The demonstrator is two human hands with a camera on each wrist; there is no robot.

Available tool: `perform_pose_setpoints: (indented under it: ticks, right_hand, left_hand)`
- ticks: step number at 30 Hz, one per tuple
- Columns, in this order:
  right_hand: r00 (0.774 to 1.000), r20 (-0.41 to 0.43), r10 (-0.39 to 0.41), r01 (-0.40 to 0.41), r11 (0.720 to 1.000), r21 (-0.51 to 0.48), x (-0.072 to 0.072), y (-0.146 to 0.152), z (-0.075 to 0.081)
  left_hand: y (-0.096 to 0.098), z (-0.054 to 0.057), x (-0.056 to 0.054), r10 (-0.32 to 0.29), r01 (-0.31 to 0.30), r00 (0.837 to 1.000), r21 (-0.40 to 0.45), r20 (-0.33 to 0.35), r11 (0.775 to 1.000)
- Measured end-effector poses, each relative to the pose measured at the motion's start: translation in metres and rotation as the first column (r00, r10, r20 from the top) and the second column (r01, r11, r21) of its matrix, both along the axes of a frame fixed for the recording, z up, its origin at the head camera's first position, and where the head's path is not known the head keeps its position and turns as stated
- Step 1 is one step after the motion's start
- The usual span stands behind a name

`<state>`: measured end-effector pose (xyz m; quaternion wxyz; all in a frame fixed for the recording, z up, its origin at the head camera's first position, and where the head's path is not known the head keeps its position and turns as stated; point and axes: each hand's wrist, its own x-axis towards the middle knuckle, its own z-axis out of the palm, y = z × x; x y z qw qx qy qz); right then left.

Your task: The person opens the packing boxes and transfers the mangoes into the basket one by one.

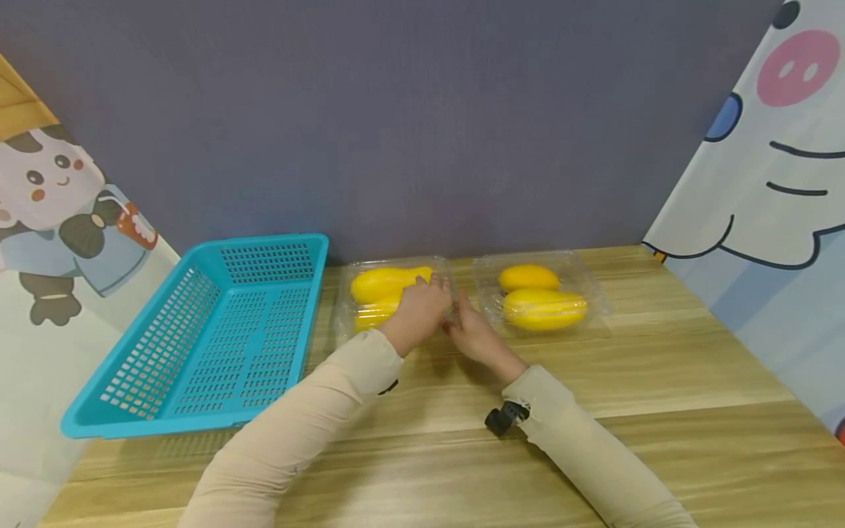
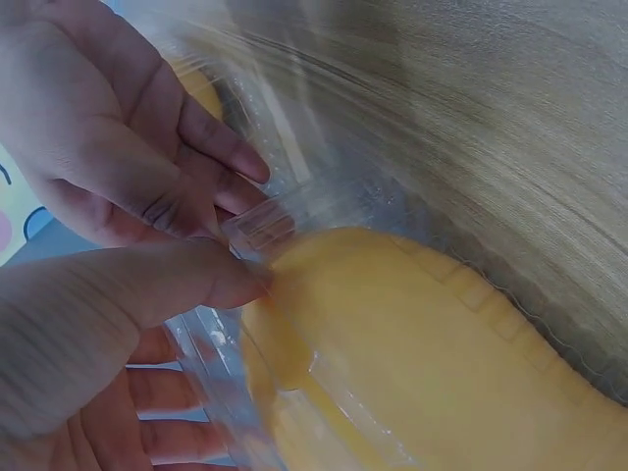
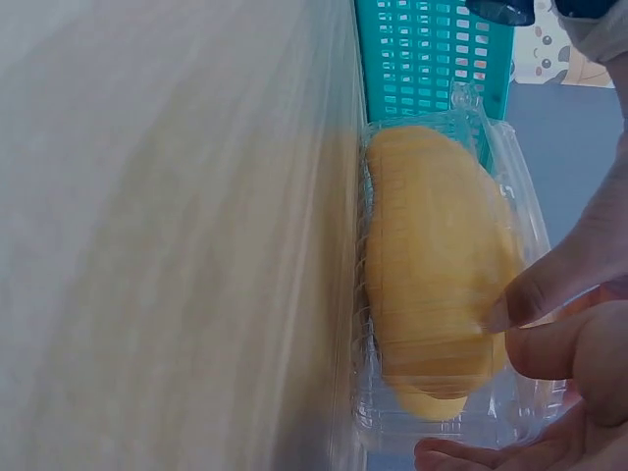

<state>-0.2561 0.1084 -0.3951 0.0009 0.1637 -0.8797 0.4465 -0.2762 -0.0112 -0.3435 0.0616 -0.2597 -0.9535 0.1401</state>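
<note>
A clear plastic clamshell box [image 1: 343, 293] lies on the table with two yellow oblong fruits [image 1: 385, 283] inside, and both hands are at its right end. My left hand [image 1: 422, 312] grips that end, its thumb on the lid and its fingers spread along the side in the left wrist view. Close beside it, my right hand [image 1: 474, 334] holds the edge near a clear tab [image 2: 263, 226] between thumb and fingers; the exact contact is partly hidden. Through the lid in the right wrist view, one fruit [image 3: 432, 255] fills most of the box.
To the left stands a blue perforated plastic basket [image 1: 315, 323]. On the right, a second clear box [image 1: 485, 282] contains two more yellow fruits [image 1: 544, 308]. A grey panel [image 1: 409, 132] rises behind the wooden table [image 1: 422, 469], with cartoon-printed walls at both sides.
</note>
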Motion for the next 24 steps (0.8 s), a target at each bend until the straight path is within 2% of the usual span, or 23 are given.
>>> perform_pose_setpoints:
  ticks: [5, 8, 15, 24]
  right_hand:
    - [1.000, -0.025, 0.008, -0.008, 1.000, -0.017, -0.0005, 0.0002, -0.0004]
    - [1.000, -0.029, 0.006, -0.007, 1.000, -0.025, -0.0006, -0.0001, -0.0010]
    - [0.998, -0.061, 0.003, -0.004, 1.000, -0.019, -0.0028, -0.0003, -0.0040]
    - [0.998, -0.060, 0.017, -0.017, 1.000, 0.000, -0.0016, 0.0010, -0.0012]
  left_hand:
    - [-0.0012, 0.0009, -0.0001, -0.066, 0.065, 0.995, -0.010, -0.070, 0.998]
    - [-0.0020, 0.0021, 0.0001, -0.106, 0.105, 0.991, -0.016, -0.086, 0.994]
    - [-0.0021, 0.0044, 0.0007, -0.107, 0.107, 0.994, 0.016, -0.027, 0.994]
    - [0.0029, 0.0036, -0.0002, -0.101, 0.101, 0.995, -0.022, 0.006, 0.995]
